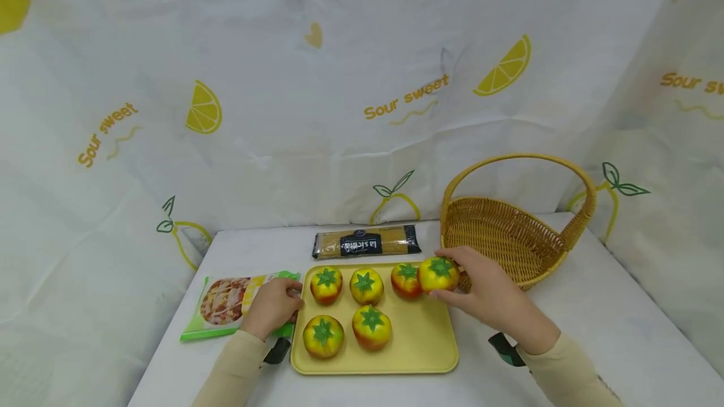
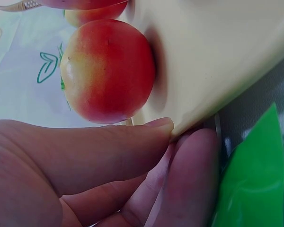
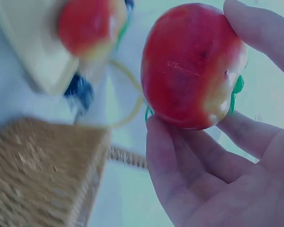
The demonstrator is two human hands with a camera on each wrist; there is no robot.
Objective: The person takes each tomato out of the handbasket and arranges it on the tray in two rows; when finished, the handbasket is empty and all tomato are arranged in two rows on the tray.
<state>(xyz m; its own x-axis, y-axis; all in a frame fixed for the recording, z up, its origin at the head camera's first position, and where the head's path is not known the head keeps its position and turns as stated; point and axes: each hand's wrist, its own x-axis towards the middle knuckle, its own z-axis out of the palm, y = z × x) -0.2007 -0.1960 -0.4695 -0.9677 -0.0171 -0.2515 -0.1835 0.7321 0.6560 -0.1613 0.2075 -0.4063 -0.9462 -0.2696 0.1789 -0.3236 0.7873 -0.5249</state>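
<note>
My right hand grips a yellow-and-red tomato with a green star-shaped cap, between thumb and fingers. It is held over the back right corner of the yellow tray; in the right wrist view the tomato shows its red underside, off the surface. At the tray's left edge, my left hand pinches the rim, thumb on top and a finger beneath. Several similar tomatoes, such as one at the front left, sit on the tray, caps up. One stands close to the left thumb.
A wicker basket with a tall handle stands behind my right hand. Behind the tray lies a pack of pasta. A green-and-white food packet lies left of the tray, partly under my left hand. A printed cloth hangs at the back.
</note>
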